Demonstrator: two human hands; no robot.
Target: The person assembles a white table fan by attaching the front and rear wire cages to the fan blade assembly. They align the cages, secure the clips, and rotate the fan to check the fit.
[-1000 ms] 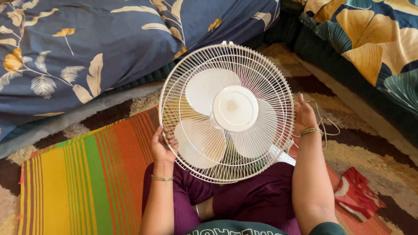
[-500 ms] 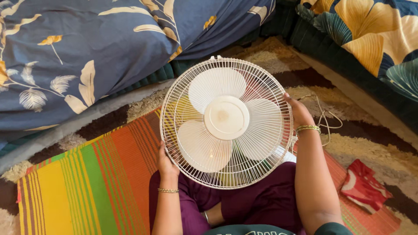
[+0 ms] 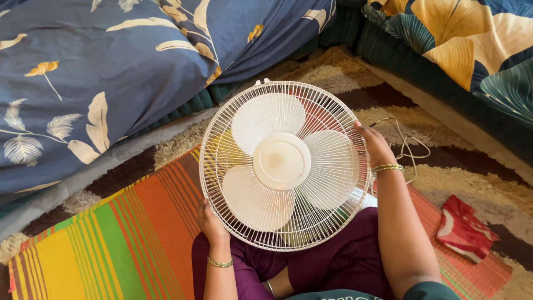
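Fan [image 3: 283, 164] at frame centre: left hand [image 3: 211, 221] gripped lower-left rim, right hand [image 3: 376, 145] right rim, fingers curled shut. Best kept level, grips opposite.

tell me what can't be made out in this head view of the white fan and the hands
- Left hand fingers: tucked behind the round white wire fan grille.
- Right hand palm: pressed on the grille rim, grip unclear.
- Fan motor and stand: hidden behind the three white blades.
- Thin white cord: its fan end passes behind the right hand and forearm.

Bright, even daylight; sharp focus
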